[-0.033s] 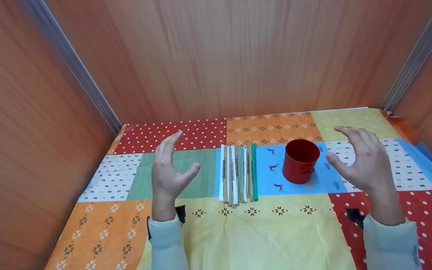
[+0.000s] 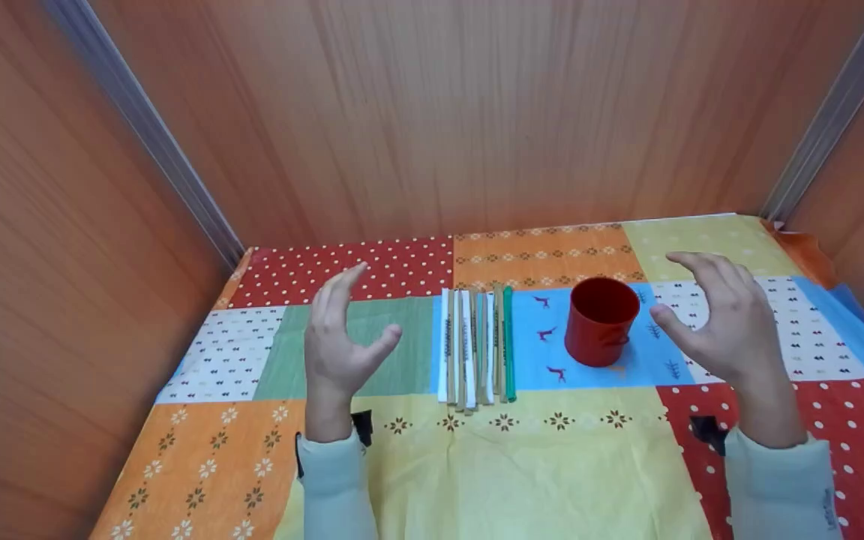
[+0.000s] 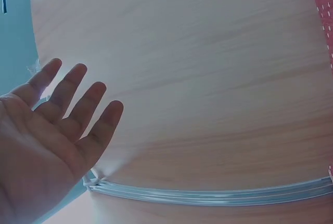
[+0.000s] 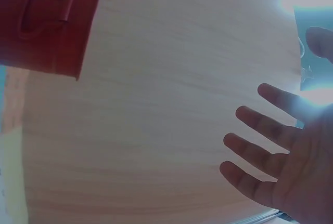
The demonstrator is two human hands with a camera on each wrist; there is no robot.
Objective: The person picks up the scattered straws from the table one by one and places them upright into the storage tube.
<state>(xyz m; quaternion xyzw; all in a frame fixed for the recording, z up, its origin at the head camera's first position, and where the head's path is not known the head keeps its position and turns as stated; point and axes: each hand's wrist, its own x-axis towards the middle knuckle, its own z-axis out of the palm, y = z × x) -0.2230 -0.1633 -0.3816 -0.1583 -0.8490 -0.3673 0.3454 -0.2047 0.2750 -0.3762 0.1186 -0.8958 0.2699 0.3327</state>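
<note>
My left hand [image 2: 338, 341] is raised at the left of the head view, fingers and thumb spread apart, with nothing in it. Its palm and loosely bent fingers [image 3: 91, 115] show in the left wrist view. To its right, several long thin sticks [image 2: 468, 349] lie side by side on the cloth; most look paper-wrapped, white or tan with print, and the rightmost is green. A red mug [image 2: 598, 337] stands upright beyond them, its small handle [image 4: 47, 13] visible in the right wrist view. Just right of the mug, my right hand [image 2: 736, 330] hovers apart from it, relaxed and holding nothing.
A patchwork-print tablecloth [image 2: 552, 465] covers the table. Wood-grain panels [image 2: 537, 112] enclose it at the back and both sides, joined by metal corner strips [image 2: 154, 142]. The cloth bunches up at the far right corner [image 2: 803, 251].
</note>
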